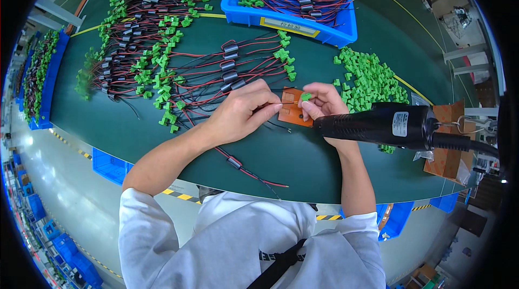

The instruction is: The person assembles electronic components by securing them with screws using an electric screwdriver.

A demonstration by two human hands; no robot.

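My left hand [240,115] pinches a thin wire [288,103] between thumb and forefinger. Opposite it, my right hand [327,102] holds a small green terminal connector [306,96] by its fingertips, and the wire runs toward it. Both hands work over an orange-brown block [292,116] on the green table. A black handheld power tool [378,125] with a cable crosses in front of my right wrist. Whether the wire's tip sits inside the connector is too small to tell. Beneath my left forearm lies a red-and-black cable with a black ferrite core [234,162].
Finished-looking cables with ferrite cores [230,67] and green connectors lie in rows at left and centre. Loose green connectors [373,78] form a pile at right. A blue bin [346,32] of cables stands at the back; a cardboard box [446,162] is far right.
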